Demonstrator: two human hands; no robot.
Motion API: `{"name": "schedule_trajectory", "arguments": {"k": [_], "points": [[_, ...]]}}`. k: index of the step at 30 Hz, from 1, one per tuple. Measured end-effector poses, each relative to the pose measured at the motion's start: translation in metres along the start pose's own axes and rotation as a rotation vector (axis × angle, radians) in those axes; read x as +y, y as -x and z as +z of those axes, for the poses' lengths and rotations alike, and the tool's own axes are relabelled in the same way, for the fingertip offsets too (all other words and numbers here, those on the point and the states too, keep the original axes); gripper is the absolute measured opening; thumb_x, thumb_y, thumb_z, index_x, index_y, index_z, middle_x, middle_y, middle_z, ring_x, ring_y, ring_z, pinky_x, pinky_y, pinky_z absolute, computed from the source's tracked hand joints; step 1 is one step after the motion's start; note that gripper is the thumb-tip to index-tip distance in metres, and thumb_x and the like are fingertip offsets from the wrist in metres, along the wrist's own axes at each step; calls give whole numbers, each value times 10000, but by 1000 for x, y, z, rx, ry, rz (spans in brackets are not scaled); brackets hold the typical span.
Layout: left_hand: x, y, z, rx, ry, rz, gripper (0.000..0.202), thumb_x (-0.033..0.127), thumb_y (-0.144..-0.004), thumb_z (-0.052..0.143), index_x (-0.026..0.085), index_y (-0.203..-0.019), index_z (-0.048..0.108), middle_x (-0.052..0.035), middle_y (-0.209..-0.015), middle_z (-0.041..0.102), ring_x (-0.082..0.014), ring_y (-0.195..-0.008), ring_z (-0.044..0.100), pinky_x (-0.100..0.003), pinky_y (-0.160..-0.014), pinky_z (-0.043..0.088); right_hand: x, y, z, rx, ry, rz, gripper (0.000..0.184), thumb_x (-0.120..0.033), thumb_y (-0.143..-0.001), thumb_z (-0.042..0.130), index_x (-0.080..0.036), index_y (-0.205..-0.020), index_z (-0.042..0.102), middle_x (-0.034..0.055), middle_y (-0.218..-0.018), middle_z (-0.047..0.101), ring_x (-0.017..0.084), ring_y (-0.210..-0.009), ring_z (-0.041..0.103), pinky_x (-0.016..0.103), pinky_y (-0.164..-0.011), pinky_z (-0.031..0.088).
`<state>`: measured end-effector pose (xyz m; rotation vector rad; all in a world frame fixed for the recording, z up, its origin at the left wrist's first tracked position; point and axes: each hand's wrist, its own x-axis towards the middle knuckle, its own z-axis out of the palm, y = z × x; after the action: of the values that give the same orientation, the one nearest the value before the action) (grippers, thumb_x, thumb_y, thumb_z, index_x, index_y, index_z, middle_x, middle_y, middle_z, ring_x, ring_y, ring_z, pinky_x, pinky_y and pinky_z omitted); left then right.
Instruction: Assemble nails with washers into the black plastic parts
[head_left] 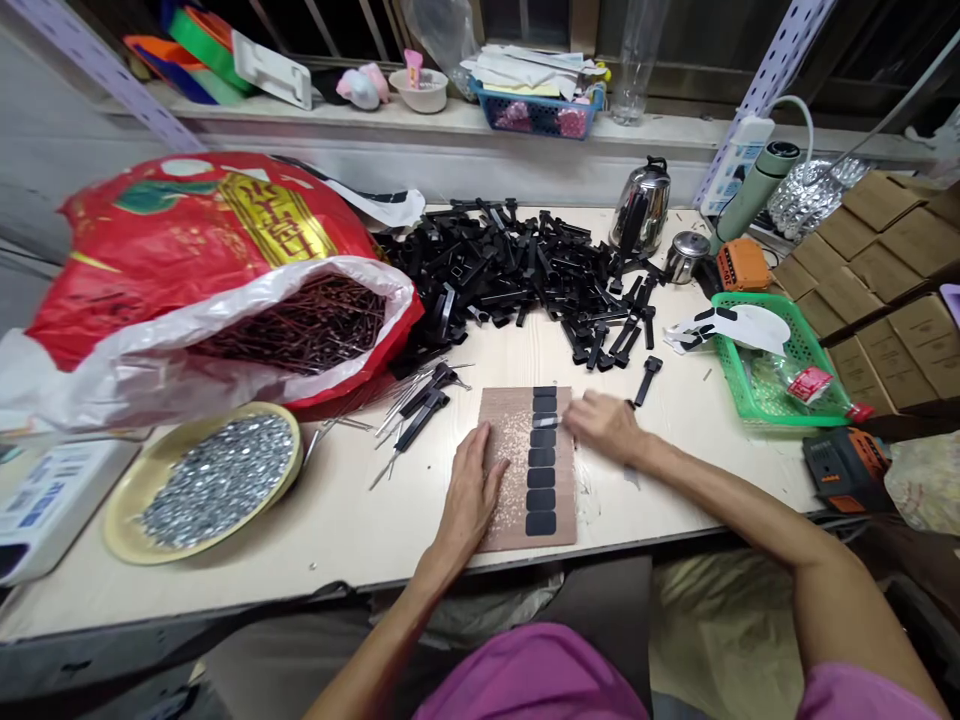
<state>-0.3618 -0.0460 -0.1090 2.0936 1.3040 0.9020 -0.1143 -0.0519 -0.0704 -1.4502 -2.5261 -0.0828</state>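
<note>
A brown board [504, 410] lies near the table's front edge, with a column of several black pads [541, 478] down its right half. My left hand [472, 492] rests flat on the board's left side, fingers stretched out. My right hand [604, 425] sits at the board's right edge with its fingers closed near the upper pads. What they pinch is too small to make out. Beside the board on the left lie thin metal pins and black clips [420, 408].
A big heap of black plastic parts [517, 265] fills the table's back. A red bag of dark pins [225, 290] and a yellow dish of small metal pieces [210, 480] stand left. A green basket [757, 400], a kettle [641, 205] and cardboard boxes [877, 270] are right.
</note>
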Motion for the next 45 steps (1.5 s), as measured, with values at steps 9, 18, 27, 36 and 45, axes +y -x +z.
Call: {"name": "schedule_trajectory", "arguments": {"k": [9, 18, 27, 36, 45], "points": [[2, 0, -1, 2, -21, 9, 478, 354, -917, 429, 218, -1374, 398, -142, -1318, 532, -257, -1246, 492, -500, -1063, 401, 1, 4, -2, -56, -83, -91, 358, -157, -975, 314, -193, -815, 633, 14, -729, 583, 128, -646, 456, 249, -521, 349], [2, 1, -2, 2, -41, 8, 472, 378, -920, 418, 218, -1364, 408, -143, -1316, 532, -253, -1240, 495, -490, -1065, 399, 8, -7, -5, -21, -15, 80, 368, -151, -971, 301, -171, -791, 621, 41, -723, 575, 141, -671, 469, 258, -506, 352], [0, 1, -3, -19, -73, 3, 478, 381, -925, 408, 201, -1368, 402, -150, -1325, 523, -252, -1248, 488, -490, -1064, 399, 6, -4, -5, 115, 158, -49, 342, -140, -965, 341, -160, -722, 580, 22, -670, 541, 131, -649, 417, 261, -497, 257], [-2, 1, -1, -13, -76, 25, 463, 359, -927, 406, 205, -1363, 403, -146, -1327, 521, -253, -1251, 487, -499, -1065, 398, 11, -9, -11, 72, 237, -81, 317, -137, -961, 353, -157, -719, 558, 21, -676, 525, 130, -654, 397, 257, -506, 234], [-2, 0, 0, -8, -81, 29, 467, 363, -927, 413, 211, -1368, 393, -144, -1321, 523, -245, -1248, 493, -489, -1058, 410, -10, -6, -12, -112, 115, -324, 314, -75, -959, 248, -157, -864, 535, -20, -690, 485, 94, -613, 391, 199, -483, 309]]}}
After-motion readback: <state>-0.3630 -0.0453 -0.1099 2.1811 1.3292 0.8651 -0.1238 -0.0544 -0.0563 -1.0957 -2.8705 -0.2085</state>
